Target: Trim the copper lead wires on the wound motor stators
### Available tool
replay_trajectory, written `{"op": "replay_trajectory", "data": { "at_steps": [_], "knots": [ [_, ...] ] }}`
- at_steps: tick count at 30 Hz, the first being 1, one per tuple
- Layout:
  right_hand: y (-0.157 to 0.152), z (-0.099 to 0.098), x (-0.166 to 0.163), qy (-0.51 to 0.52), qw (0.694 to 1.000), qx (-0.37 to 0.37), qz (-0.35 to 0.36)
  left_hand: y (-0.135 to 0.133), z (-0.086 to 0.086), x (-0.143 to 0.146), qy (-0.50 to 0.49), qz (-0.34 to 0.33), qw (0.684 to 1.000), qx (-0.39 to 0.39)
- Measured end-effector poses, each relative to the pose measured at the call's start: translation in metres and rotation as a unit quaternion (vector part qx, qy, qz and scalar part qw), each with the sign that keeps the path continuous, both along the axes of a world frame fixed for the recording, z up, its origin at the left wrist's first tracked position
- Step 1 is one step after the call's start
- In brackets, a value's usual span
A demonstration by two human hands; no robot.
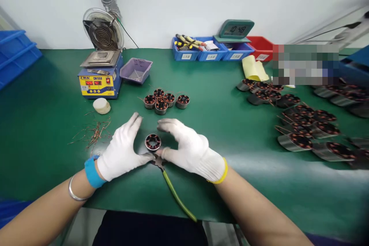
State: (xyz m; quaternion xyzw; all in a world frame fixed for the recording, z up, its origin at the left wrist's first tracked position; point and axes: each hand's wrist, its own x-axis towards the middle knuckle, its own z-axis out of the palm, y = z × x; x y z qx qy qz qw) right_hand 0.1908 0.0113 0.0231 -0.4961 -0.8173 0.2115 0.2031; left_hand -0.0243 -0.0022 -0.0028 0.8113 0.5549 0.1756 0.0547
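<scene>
A round motor stator (pixel 152 142) with copper windings and a metal rim sits on the green table between my gloved hands. My left hand (pixel 123 148) is open at its left, fingers stretched forward and thumb near its front edge. Curving along the right side, my right hand (pixel 186 144) is open too, its fingers apart from the thumb. That thumb is close to the stator's lower edge; I cannot tell whether it touches. Just in front lie green-handled cutting pliers (pixel 170 184), their jaws partly covered by the thumbs. Beyond my hands stands a group of several similar stators (pixel 160 106).
Copper wire scraps (pixel 98 132) and a round white pad (pixel 101 105) lie left. Behind them are a yellow-and-blue heating unit (pixel 99 82) and a purple tray (pixel 137 77). Blue bins (pixel 186 55) with tools line the wall. Many more stators (pixel 300 123) stand right.
</scene>
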Motion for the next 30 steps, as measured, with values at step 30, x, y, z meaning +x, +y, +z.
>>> {"op": "replay_trajectory", "data": {
  "at_steps": [30],
  "knots": [
    [-0.004,-0.020,-0.018,-0.059,0.994,-0.022,0.085,0.003,0.019,-0.020,-0.451,0.055,0.846,-0.279]
  ]
}}
